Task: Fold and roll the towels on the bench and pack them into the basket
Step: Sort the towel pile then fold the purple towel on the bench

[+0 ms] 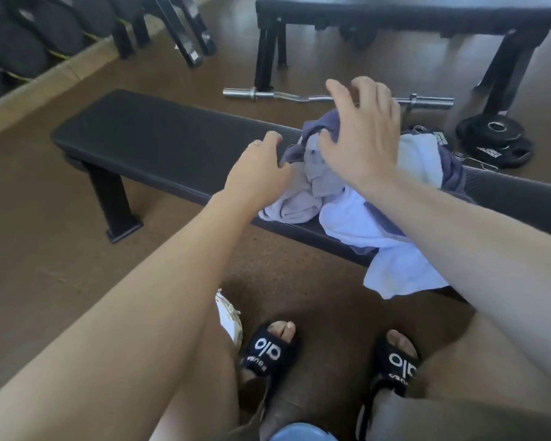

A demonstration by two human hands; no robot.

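Note:
A heap of crumpled towels lies on the right half of the black padded bench (147,144): a dark purple towel (325,125) on top, a pale grey one (293,202) at the left, a white one (392,249) hanging over the front edge. My left hand (258,173) reaches to the heap's left edge with loosely bent fingers, holding nothing. My right hand (360,128) hovers over the top of the heap, fingers spread and curved, its thumb touching the purple towel. No basket is identifiable.
A curl barbell (268,94) lies on the brown floor behind the bench, with black weight plates (497,138) at the right. Another black bench (395,14) stands further back. My feet in black slides (268,348) are below, beside a white object (229,316) and a blue object (299,434).

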